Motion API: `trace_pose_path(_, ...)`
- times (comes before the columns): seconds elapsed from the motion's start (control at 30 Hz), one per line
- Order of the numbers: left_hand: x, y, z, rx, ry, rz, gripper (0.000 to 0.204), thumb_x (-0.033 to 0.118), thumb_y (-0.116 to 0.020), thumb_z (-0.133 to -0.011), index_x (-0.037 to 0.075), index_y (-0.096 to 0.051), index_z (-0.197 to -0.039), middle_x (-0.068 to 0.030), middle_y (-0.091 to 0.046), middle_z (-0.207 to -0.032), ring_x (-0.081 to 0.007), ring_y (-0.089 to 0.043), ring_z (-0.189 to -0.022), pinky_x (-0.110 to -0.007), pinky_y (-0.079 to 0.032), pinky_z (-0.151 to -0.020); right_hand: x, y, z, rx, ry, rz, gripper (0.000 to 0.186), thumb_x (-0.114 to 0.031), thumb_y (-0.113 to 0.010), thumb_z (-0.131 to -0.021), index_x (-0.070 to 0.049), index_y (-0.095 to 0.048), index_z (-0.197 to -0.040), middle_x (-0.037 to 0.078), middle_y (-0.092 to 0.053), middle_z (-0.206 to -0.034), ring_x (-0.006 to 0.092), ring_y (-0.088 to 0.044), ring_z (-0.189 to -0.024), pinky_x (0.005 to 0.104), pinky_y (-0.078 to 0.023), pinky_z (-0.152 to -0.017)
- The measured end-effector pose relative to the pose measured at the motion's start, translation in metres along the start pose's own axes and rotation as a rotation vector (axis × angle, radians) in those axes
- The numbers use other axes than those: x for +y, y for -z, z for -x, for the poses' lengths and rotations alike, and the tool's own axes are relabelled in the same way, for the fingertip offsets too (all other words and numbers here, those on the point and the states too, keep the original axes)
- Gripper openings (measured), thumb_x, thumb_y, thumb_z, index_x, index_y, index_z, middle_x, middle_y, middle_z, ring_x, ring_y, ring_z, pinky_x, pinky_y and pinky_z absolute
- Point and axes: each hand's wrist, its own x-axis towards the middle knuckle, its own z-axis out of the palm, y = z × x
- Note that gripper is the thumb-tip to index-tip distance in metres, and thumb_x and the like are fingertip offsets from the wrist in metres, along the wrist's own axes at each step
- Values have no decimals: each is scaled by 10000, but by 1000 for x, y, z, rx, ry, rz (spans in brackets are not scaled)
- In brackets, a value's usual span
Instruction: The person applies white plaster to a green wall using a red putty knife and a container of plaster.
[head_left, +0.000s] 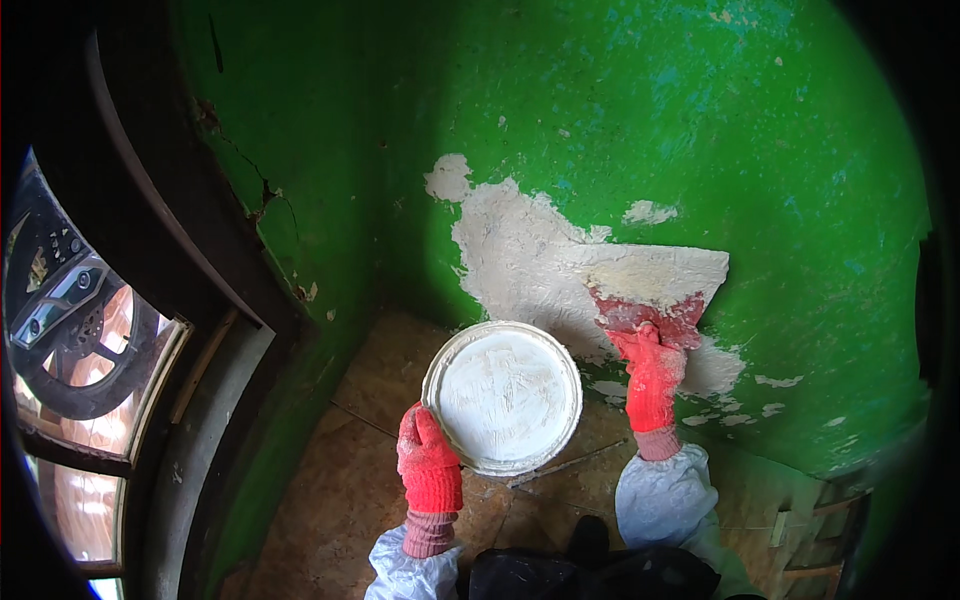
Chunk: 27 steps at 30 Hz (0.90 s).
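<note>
My left hand [428, 460], in a red knit glove, grips the left rim of a round white lid [500, 392] smeared with pale paste. My right hand [652, 378], also gloved in red, is closed on the red handle area of a wide scraper [645, 305], its broad face coated in white and cream paste. The scraper lies against the green wall [770, 180] over an irregular patch of white plaster [505, 240]. Smaller white flecks are scattered around the patch.
A dark-framed opening [190, 390] is at the left, with a wheel [85, 390] seen through it. Cracks run down the left wall. Brown tiled floor [340, 450] lies below, and a wooden object [820, 540] is at the lower right.
</note>
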Motion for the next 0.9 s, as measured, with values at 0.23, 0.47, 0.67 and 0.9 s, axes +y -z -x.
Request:
trace_pose_path(0.23, -6, 1, -5, 23, 10, -3, 357, 309, -419, -896, 18, -575, -1033, -120, -615, -932, -209, -575, -858, -312, -437, -776, -23, 4, 11, 74, -65, 31, 59, -83, -555, -818, -34, -545, -786, 4, -564, -734, 116, -569, -616, 204, -348, -453)
trace_pose_path(0.47, -7, -2, -5, -31, 6, 13, 359, 306, -416, -897, 14, -575, -1032, -119, -612, -929, -203, -570, -849, -308, -436, -771, -20, 16, 5, 127, 1, 72, 135, -177, -569, -834, -53, -527, -867, 19, -590, -725, 113, -594, -581, 195, -363, -425)
trace_pose_path(0.67, -5, -3, -4, -39, 36, 3, 352, 297, -409, -900, 13, -575, -1026, -119, -612, -920, -200, -570, -841, -306, -437, -766, -38, -4, 8, 98, 20, 189, 157, -191, -581, -832, -42, -570, -783, 28, -607, -644, 69, -543, -526, 188, -336, -427)
trace_pose_path(0.9, -3, -5, -3, -26, 18, -13, 349, 292, -404, -903, 11, -575, -1023, -119, -613, -912, -200, -572, -836, -308, -441, -758, -36, -4, 6, 85, 7, 180, 86, -97, -592, -792, -28, -585, -741, 31, -608, -639, 58, -419, -449, 192, -272, -411)
